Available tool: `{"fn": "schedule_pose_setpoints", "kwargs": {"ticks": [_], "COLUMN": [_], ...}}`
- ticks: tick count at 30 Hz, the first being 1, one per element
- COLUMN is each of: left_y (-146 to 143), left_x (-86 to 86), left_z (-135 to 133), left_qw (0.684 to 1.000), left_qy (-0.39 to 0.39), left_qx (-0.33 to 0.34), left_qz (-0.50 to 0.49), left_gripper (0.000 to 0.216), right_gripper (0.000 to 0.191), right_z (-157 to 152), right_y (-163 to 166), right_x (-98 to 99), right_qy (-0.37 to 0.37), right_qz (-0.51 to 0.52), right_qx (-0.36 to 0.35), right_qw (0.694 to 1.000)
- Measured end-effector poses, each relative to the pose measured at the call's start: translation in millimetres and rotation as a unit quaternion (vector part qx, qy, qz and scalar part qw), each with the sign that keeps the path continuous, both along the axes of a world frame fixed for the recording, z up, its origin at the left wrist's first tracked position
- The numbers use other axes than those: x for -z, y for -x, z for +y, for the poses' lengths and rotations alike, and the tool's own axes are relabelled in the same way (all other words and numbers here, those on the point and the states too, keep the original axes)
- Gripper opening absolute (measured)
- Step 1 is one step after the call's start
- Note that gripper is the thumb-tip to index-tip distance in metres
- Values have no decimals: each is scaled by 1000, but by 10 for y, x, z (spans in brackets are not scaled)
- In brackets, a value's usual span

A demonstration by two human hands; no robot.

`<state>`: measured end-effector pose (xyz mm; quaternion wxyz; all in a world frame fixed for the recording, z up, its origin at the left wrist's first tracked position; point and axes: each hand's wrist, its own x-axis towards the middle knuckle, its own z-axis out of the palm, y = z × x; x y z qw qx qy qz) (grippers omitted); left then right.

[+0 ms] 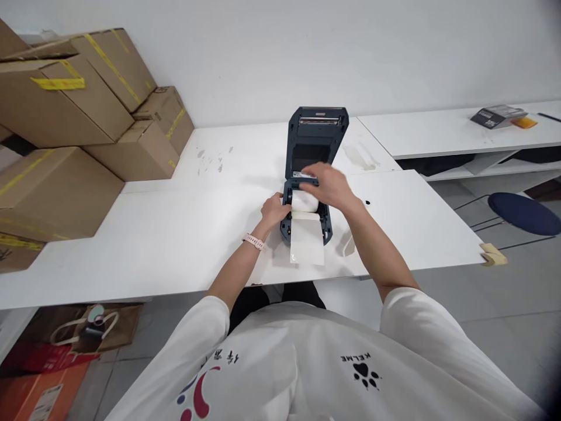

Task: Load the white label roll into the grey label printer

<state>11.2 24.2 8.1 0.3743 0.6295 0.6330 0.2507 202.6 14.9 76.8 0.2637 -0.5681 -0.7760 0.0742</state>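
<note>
A dark blue-grey label printer (327,213) stands on the white table with its lid (313,131) raised and tilted back. Inside it lies a white label roll (304,200). A strip of label paper (307,240) runs from the roll out over the printer's front edge. My left hand (274,209) grips the printer's left side, its thumb over the edge beside the roll. Above the roll's right side, near the lid's hinge, my right hand (328,184) hovers with thumb and fingers apart and nothing visible between them.
Cardboard boxes (52,187) with yellow tape are stacked on the table's left. A small white paper piece (349,247) lies right of the printer. A dark box (498,116) rests on the shelf unit at right, and a blue stool (523,212) stands below it.
</note>
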Motion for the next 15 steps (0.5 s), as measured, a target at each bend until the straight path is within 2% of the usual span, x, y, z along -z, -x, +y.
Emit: {"fn": "schedule_pose_setpoints", "kwargs": {"ticks": [3,6,8,11,13,15], "left_y": [-34,-37,-30,-16,-11,-11], "left_x": [15,52,77,118,148,178], "left_z": [25,2,-17,-27,-24,-22], "left_qw": [1000,1000,1000,1000,1000,999], "left_qy": [-18,-25,-24,-25,-27,-32], "left_qx": [4,6,3,3,4,2], "left_qz": [14,13,3,-5,-12,-25], "left_gripper": [44,44,46,49,50,52], "right_gripper": [67,78,78,79,80,81], "right_z": [98,237,257,127,-16,-120], "right_y": [132,244,233,15,-248,-560], "right_x": [237,352,313,94,-90,-219], "right_qy": [159,210,221,235,226,201], "right_qz": [-145,-180,-166,-47,78,184], "right_qx": [-30,-38,-55,-118,-162,-168], "right_qw": [976,960,960,964,957,947]}}
